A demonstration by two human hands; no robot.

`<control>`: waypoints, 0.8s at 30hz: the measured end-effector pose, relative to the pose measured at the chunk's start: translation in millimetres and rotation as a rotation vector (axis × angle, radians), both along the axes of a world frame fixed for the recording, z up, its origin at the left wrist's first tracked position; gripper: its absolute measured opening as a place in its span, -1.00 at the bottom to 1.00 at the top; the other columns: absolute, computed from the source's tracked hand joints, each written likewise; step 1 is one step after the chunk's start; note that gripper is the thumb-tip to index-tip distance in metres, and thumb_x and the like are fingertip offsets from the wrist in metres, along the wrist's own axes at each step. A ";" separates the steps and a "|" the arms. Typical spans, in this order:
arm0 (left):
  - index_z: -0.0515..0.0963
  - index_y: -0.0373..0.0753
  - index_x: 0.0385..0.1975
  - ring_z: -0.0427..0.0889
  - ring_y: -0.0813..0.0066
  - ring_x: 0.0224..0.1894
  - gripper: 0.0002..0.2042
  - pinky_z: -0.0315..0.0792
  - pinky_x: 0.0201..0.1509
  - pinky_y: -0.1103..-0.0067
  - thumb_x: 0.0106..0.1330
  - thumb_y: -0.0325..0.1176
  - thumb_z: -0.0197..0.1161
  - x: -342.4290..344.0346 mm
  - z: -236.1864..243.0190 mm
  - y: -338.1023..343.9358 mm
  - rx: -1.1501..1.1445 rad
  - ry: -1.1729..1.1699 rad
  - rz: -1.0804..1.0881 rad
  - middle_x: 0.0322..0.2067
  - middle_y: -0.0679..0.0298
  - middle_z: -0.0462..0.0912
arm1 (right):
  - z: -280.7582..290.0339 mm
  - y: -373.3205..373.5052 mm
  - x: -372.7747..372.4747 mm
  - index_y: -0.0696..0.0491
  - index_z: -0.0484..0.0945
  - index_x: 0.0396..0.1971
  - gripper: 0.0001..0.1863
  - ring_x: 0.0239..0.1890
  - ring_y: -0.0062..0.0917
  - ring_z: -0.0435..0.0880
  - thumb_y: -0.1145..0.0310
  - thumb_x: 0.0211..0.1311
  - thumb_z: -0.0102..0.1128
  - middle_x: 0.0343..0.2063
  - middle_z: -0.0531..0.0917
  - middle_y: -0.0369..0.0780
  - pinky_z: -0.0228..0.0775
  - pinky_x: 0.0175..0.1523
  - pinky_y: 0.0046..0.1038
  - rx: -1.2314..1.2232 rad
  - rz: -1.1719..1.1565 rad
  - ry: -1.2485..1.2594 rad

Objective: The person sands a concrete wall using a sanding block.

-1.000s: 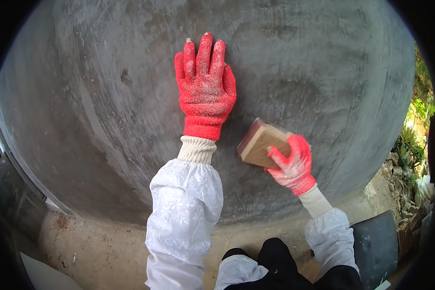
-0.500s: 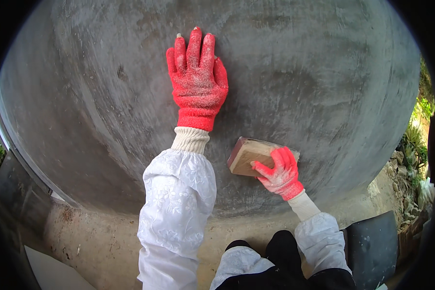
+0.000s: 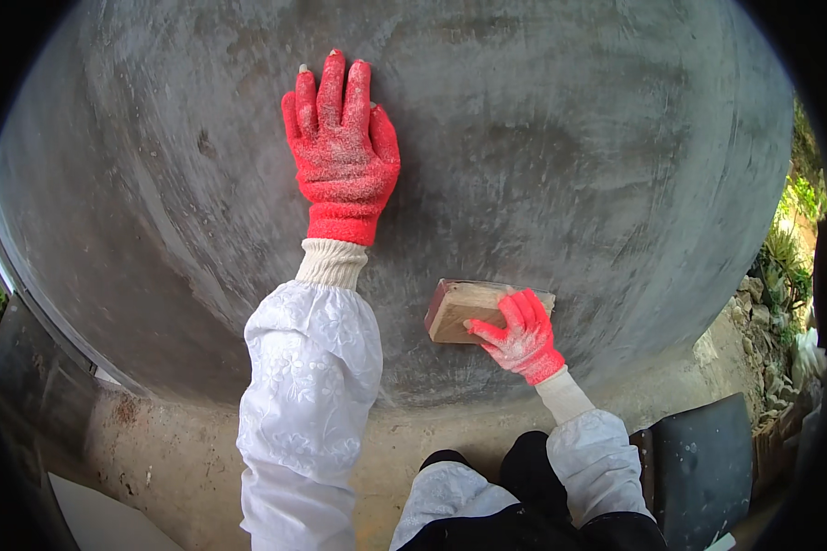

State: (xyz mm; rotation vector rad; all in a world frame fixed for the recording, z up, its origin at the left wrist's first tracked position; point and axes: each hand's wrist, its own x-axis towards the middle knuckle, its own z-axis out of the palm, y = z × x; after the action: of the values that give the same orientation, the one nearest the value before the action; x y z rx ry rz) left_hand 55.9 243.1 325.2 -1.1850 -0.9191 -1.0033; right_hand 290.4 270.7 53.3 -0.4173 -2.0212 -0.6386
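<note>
My left hand (image 3: pixel 343 156), in a dusty red glove, lies flat with fingers spread on a smooth, mottled grey concrete-like surface (image 3: pixel 570 138) that fills most of the view. Lower and to the right, my right hand (image 3: pixel 522 335), also red-gloved, grips a wooden block (image 3: pixel 459 312) with a dark red layer along one edge. The block is held tilted level across the grey surface, its far face apparently against it. Both forearms are in white sleeves with cream cuffs.
A concrete floor (image 3: pixel 175 432) runs along the bottom of the surface, where my legs show. A dark, speckled panel (image 3: pixel 698 473) lies at lower right, a pale board (image 3: pixel 96 514) at lower left. Rubble (image 3: pixel 763 321) and plants (image 3: pixel 781 243) are at the far right.
My right hand has moved the block down and a little left, turning it closer to horizontal. My left hand has shifted left and slightly up in the view, still spread.
</note>
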 end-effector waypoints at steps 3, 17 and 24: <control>0.48 -0.16 0.14 0.33 -0.07 0.26 -0.56 0.16 0.35 0.09 0.21 -0.35 0.19 1.7 -0.4 -2.3 -0.016 0.001 0.018 0.25 0.17 0.42 | 47.1 22.9 58.6 -0.32 0.38 0.27 0.02 0.18 0.02 0.39 0.16 -0.41 0.64 0.24 0.26 0.03 0.33 0.21 0.01 -0.008 -0.234 0.396; 0.42 -0.19 0.25 0.25 0.00 0.37 -0.58 0.10 0.45 0.20 0.38 -0.39 0.06 6.1 -2.9 -6.2 -0.043 0.000 0.097 0.33 0.16 0.36 | 9.0 21.2 66.0 -0.36 0.38 0.29 -0.08 0.17 -0.10 0.41 0.13 -0.22 0.56 0.18 0.30 -0.05 0.35 0.22 -0.06 -0.037 -0.169 0.338; 0.40 -0.20 0.27 0.26 0.01 0.37 -0.57 0.11 0.44 0.21 0.39 -0.39 0.05 6.0 0.7 -13.2 -0.032 -0.002 0.138 0.34 0.17 0.35 | 59.8 73.9 109.4 -0.10 0.21 0.41 0.04 0.19 0.13 0.36 0.19 -0.17 0.57 0.26 0.21 0.16 0.34 0.19 -0.08 -0.295 -0.511 1.114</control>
State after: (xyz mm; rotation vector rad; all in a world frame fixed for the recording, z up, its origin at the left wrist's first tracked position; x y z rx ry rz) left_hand 62.0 229.9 325.9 -1.1319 -1.0077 -0.8817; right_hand 399.8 344.5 113.1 -1.1814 -0.9189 -0.2660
